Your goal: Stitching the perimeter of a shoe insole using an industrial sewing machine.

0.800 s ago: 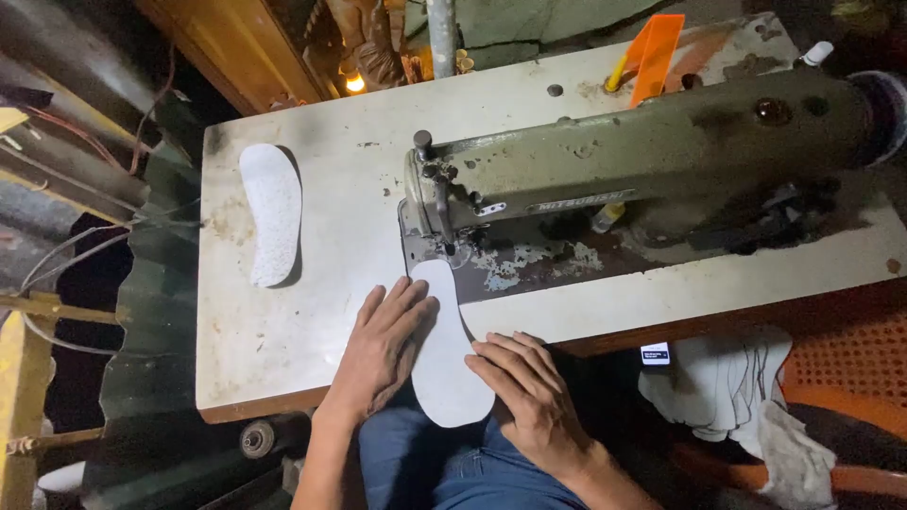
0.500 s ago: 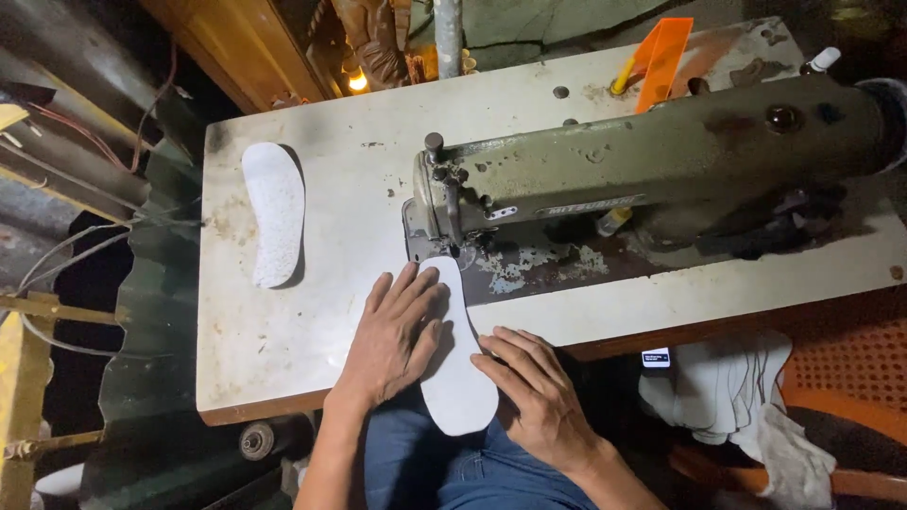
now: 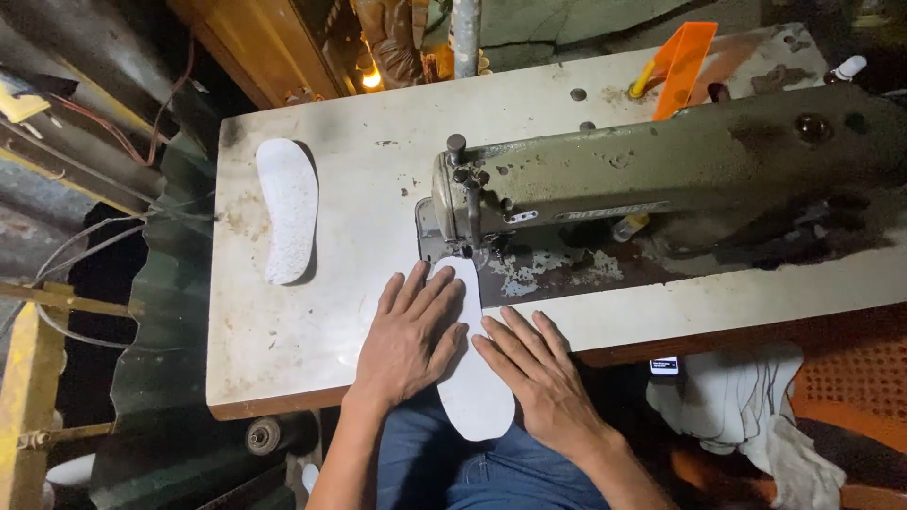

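Note:
A white shoe insole [image 3: 475,397] lies across the near edge of the worn white table [image 3: 283,331], its far tip under the needle of an olive-green sewing machine [image 3: 661,179]. My left hand [image 3: 408,332] presses flat on the insole's left side, fingers spread. My right hand [image 3: 539,378] rests flat on its right side at the table's edge. A second white insole [image 3: 286,208] lies alone at the table's left.
An orange plastic piece [image 3: 682,55] and a small white-capped bottle [image 3: 846,68] sit behind the machine. White cloth [image 3: 737,397] hangs below the table on the right. Corrugated metal sheeting [image 3: 142,378] and loose wires [image 3: 85,236] stand to the left.
Both hands have slid the insole farther under the needle; less of it hangs off the table's near edge.

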